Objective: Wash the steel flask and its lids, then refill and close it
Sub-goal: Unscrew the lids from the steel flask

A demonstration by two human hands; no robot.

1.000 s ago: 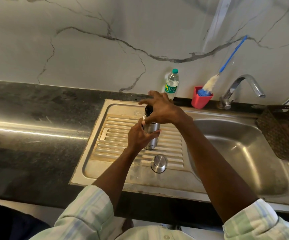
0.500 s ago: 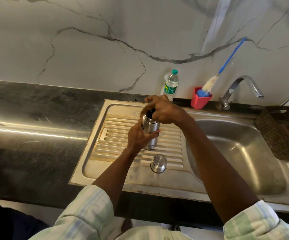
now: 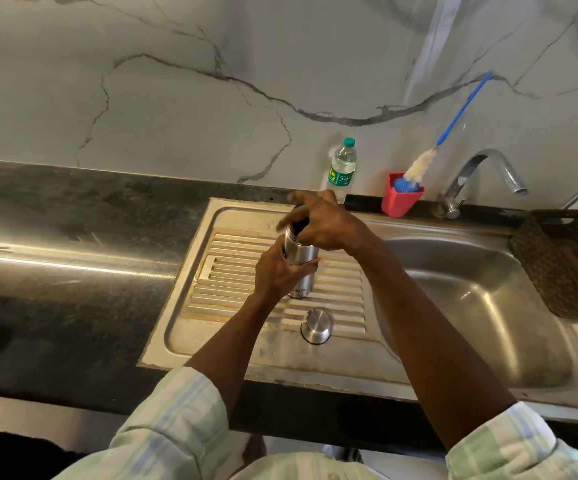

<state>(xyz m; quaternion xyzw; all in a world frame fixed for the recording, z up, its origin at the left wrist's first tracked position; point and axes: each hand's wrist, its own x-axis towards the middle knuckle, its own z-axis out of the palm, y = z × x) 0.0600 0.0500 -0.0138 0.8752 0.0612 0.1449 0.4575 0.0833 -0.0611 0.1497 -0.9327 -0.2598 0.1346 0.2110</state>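
The steel flask [image 3: 302,271] stands upright on the ribbed draining board [image 3: 232,282] of the sink. My left hand [image 3: 277,271] grips its body from the left side. My right hand [image 3: 322,223] sits over the flask's mouth with its fingers curled round a dark inner lid [image 3: 299,225], which is mostly hidden under them. The steel outer cap [image 3: 316,325] lies on the board just in front of the flask, apart from both hands.
A sink bowl [image 3: 471,306] lies to the right, with a tap [image 3: 481,174] behind it. A red cup [image 3: 400,202] holds a blue-handled bottle brush [image 3: 419,166]. A plastic water bottle [image 3: 342,171] stands at the wall. A dark basket [image 3: 564,258] sits far right. Black counter [image 3: 73,254] stretches left.
My right hand's fingers have shifted round the lid on the flask's mouth, turning a little. The flask, my left hand and the steel cap stay in place.
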